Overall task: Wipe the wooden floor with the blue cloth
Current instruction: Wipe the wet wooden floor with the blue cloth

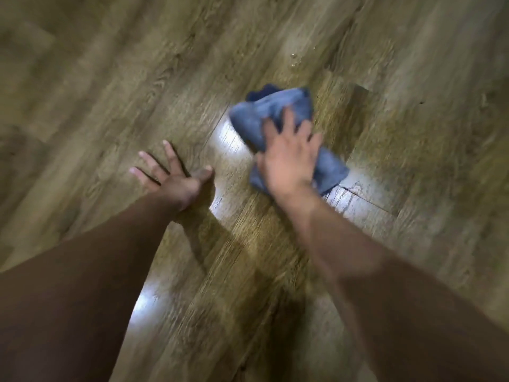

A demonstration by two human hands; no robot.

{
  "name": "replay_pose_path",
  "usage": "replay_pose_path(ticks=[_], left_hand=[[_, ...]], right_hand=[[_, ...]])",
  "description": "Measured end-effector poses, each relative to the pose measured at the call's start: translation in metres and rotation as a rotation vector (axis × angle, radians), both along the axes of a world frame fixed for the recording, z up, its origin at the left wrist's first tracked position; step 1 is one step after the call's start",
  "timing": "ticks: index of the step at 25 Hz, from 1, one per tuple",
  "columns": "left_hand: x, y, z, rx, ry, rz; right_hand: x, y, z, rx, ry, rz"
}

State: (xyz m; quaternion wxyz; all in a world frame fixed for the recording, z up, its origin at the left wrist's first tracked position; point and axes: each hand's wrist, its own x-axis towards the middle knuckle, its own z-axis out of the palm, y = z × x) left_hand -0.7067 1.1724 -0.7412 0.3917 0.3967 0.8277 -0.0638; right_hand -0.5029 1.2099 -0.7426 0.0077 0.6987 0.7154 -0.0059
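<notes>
A crumpled blue cloth (pixel 271 114) lies on the wooden floor (pixel 165 78) a little right of centre. My right hand (pixel 289 155) lies flat on top of it with spread, straight fingers, pressing it down; the hand and cloth are blurred. My left hand (pixel 170 175) rests palm down on the bare boards to the left of the cloth, fingers spread, holding nothing. Part of the cloth is hidden under my right hand.
A few small water drops (pixel 294 59) glisten on the boards beyond the cloth. Bright light reflections show on the floor between my hands (pixel 228 139) and near my left forearm (pixel 146 304). Plank floor fills the whole view.
</notes>
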Motion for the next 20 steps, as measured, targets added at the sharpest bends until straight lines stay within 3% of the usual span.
replay_pose_path(ticks=[3,7,11,16,18,20], left_hand=[[0.002,0.005,-0.002,0.036,-0.015,0.056],[0.001,0.003,0.003,0.014,-0.017,0.03],[0.002,0.001,0.009,0.008,-0.038,0.017],[0.004,0.0,0.008,0.025,-0.037,0.02],[0.002,0.001,0.002,0.036,-0.033,0.041],[0.002,-0.001,-0.005,0.1,-0.046,0.095]], right_hand=[[-0.016,-0.079,0.002,-0.069,0.106,0.224],[0.06,-0.163,-0.001,-0.129,0.05,0.452],[0.144,-0.132,0.005,-0.04,0.07,0.132],[0.111,0.008,0.002,0.035,0.011,-0.31],[0.068,0.054,0.004,0.018,0.02,-0.355],[0.02,0.065,0.002,0.009,0.008,-0.205]])
